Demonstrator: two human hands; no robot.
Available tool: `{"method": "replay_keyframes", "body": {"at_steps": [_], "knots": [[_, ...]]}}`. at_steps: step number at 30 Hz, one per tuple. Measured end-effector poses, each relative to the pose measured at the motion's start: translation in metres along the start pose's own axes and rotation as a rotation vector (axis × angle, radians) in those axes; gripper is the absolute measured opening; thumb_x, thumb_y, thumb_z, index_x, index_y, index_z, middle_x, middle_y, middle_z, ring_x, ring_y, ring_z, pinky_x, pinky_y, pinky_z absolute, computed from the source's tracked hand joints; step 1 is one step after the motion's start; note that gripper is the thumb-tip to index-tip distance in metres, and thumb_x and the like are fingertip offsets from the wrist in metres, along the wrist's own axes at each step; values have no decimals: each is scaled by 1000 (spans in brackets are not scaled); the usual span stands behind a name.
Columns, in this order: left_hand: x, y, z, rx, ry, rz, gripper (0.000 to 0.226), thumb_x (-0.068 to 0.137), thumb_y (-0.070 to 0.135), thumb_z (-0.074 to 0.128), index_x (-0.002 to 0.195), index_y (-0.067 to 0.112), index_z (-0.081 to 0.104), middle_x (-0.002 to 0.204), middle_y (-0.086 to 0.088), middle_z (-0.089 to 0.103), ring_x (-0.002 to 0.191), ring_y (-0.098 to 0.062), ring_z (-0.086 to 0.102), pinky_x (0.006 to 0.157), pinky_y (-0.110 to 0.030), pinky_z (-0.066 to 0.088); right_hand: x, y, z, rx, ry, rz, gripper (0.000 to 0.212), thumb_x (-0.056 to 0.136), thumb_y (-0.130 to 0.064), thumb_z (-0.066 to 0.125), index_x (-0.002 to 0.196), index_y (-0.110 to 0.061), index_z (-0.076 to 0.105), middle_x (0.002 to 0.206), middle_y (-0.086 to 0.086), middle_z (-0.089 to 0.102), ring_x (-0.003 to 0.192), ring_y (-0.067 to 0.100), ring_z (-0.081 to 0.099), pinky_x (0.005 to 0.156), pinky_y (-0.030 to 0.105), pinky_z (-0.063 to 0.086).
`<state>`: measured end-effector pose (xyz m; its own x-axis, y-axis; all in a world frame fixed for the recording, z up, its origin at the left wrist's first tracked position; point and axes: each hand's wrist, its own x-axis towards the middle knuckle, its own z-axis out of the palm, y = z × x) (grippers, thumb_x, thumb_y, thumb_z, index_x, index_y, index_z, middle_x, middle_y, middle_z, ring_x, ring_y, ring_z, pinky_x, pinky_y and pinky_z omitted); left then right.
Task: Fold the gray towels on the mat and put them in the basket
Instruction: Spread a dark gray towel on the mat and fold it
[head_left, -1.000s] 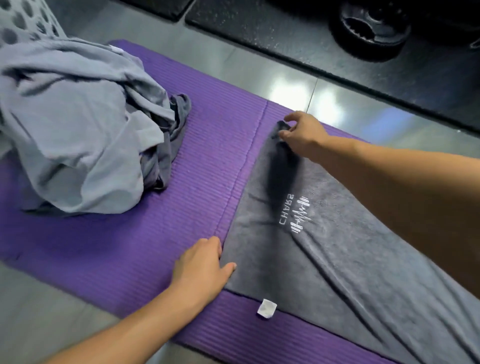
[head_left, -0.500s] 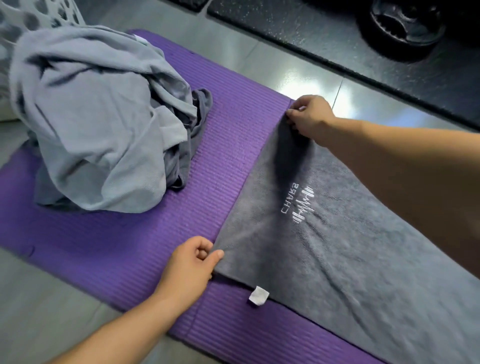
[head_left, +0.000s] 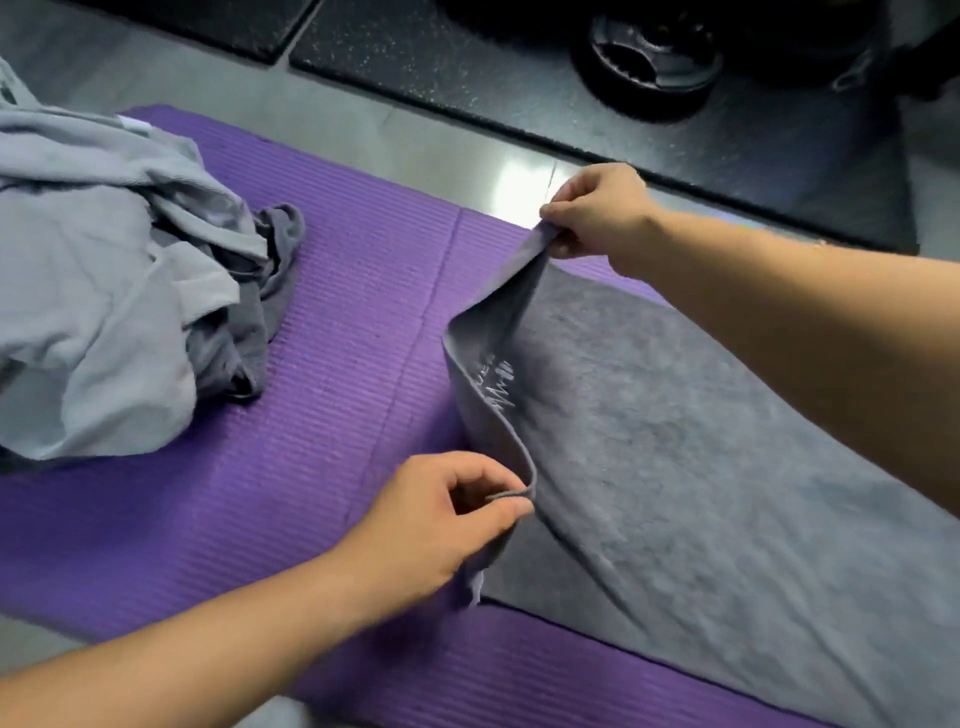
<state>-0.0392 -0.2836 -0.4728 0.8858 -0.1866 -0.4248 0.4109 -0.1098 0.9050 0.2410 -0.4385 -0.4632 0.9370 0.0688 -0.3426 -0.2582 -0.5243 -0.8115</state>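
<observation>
The towel (head_left: 701, 457) end, flat a moment ago, now lifts off the mat (head_left: 337, 338); left hand (head_left: 436, 519) and right hand (head_left: 597, 213) each pinch a corner, so the first fold looks underway.

A gym or workout area is indicated. A ribbed purple exercise mat (head_left: 332, 332) is laid on a glossy gray tiled floor (head_left: 353, 130). Beyond it, black speckled rubber floor tiles (head_left: 467, 67) are seen, with a round black weight plate (head_left: 649, 62) set on them. A heap of towels (head_left: 104, 312) is piled on the mat, beside a gray towel (head_left: 675, 441) stitched with a white logo (head_left: 493, 387).
</observation>
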Motion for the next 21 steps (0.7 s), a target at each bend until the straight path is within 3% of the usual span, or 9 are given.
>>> {"method": "replay_keyframes", "body": {"at_steps": [2,5,8,12,14,17,19,21], "knots": [[1,20,27,30,-73,16,10,85,13,81,82,23,78,80,-4,76,73,-10,67,75,-36,56,-13,12,-38,37,25,-11,16,89,-1,71,78,-8,63,73,14,67,57,22,70,55,33,60],[3,44,74,61,-175,22,10,83,14,83,77,21,78,76,4,75,71,-7,65,74,-31,55,-33,42,-101,66,97,-39,14,89,1,70,80,-9,65,78,10,62,61,20,68,56,31,60],[7,64,130,91,-300,-22,8,85,16,81,79,19,77,72,-1,71,67,-13,57,67,-31,47,-57,76,-167,85,164,-57,20,91,3,66,78,-12,66,78,7,60,63,15,65,56,26,58],[24,80,207,144,-438,-33,10,88,16,79,78,14,76,71,2,69,67,-12,57,69,-29,47,-86,129,-254,96,226,-72,22,91,0,68,77,-17,71,75,5,65,62,9,63,60,27,58],[38,84,248,174,-474,-19,12,89,15,78,78,18,76,68,8,68,65,-6,56,68,-23,47,-97,160,-294,97,262,-68,23,91,-2,68,78,-21,73,75,3,67,68,12,62,66,29,60],[54,84,323,153,-488,-51,15,91,12,75,77,18,72,62,8,62,60,-6,52,58,-19,45,-112,206,-344,144,309,-41,22,92,-3,66,82,-21,73,76,0,67,63,6,60,59,22,54],[60,76,376,125,-495,-91,15,91,12,75,78,18,72,64,3,61,62,-10,52,56,-21,45,-119,237,-371,199,346,-17,21,92,-3,66,84,-21,72,78,-1,67,60,1,59,56,17,50],[63,61,426,112,-493,-113,12,92,17,75,80,19,73,66,0,61,64,-16,51,59,-28,44,-124,269,-395,223,385,-2,17,89,-5,68,89,-21,73,83,-3,69,66,2,60,61,17,49]]}}
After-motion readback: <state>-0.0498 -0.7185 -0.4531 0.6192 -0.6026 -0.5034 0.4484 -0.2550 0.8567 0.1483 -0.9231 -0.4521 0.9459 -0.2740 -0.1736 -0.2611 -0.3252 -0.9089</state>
